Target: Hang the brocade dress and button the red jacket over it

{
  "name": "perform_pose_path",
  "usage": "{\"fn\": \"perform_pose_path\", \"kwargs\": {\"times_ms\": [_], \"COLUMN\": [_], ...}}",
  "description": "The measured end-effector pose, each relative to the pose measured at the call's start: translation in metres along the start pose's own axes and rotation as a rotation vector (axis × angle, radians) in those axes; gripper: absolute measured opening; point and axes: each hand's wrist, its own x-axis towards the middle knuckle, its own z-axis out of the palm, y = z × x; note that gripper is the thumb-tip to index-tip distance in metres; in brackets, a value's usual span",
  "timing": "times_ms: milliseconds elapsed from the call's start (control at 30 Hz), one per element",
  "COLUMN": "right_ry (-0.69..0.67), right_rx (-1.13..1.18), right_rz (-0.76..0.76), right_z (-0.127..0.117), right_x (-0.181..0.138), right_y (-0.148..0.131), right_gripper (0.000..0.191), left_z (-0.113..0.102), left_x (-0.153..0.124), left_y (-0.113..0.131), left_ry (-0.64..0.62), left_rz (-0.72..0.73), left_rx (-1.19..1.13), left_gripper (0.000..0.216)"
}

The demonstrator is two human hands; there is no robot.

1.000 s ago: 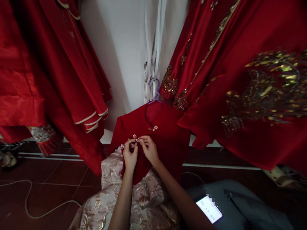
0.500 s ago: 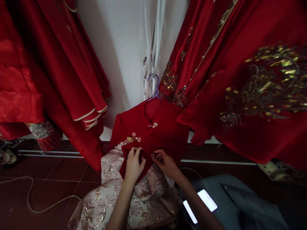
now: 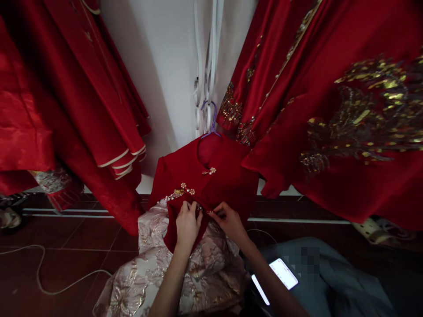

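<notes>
A red jacket (image 3: pixel 228 176) hangs on a purple hanger (image 3: pixel 212 115), with beaded, pearl-like frog fastenings (image 3: pixel 209 171) and a tasselled flower brooch (image 3: pixel 181 190) on its front. My left hand (image 3: pixel 187 224) is closed on the jacket's lower front, with a small shiny bead fastening (image 3: pixel 199 208) by its thumb and forefinger. Just to the right, my right hand (image 3: pixel 228 220) pinches the jacket's front edge between thumb and forefinger. What exactly lies under the fingertips is too small to make out. Below the jacket spreads a pink and gold brocade skirt (image 3: pixel 132 281).
Red garments (image 3: pixel 89 88) hang at the left, and a red garment with gold sequins (image 3: pixel 363 110) hangs at the right. A lit phone (image 3: pixel 283 274) lies on grey-blue cloth at lower right. White cable (image 3: pixel 41 273) runs over the tiled floor. Shoes (image 3: pixel 372 231) sit beneath the garments.
My right hand's fingertips have moved slightly left and up, closer to my left hand. A bead fastening now shows at my left fingertips; the one at my right fingers is less visible.
</notes>
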Motion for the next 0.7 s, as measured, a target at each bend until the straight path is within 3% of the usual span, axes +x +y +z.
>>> {"fn": "perform_pose_path", "kwargs": {"times_ms": [133,333,533,700], "right_ry": [-0.025,0.162,0.458,0.442], "right_rx": [0.277,0.455,0.354,0.307], "right_rz": [0.124,0.057,-0.086,-0.142], "right_z": [-0.003,0.02,0.064,0.07], "right_x": [0.011,0.018,-0.007,-0.012], "right_y": [-0.012,-0.034,-0.016,-0.007], "right_gripper": [0.027,0.034,0.02,0.017], "left_z": [-0.003,-0.001,-0.002,-0.004], "left_x": [-0.005,-0.005,-0.006,-0.006], "left_y": [-0.003,-0.005,-0.006,-0.005], "left_ry": [0.034,0.081,0.113,0.149], "left_rz": [-0.019,-0.044,-0.073,-0.074], "left_rx": [-0.185,-0.366,-0.426,-0.497], "left_gripper": [0.011,0.011,0.008,0.009]}}
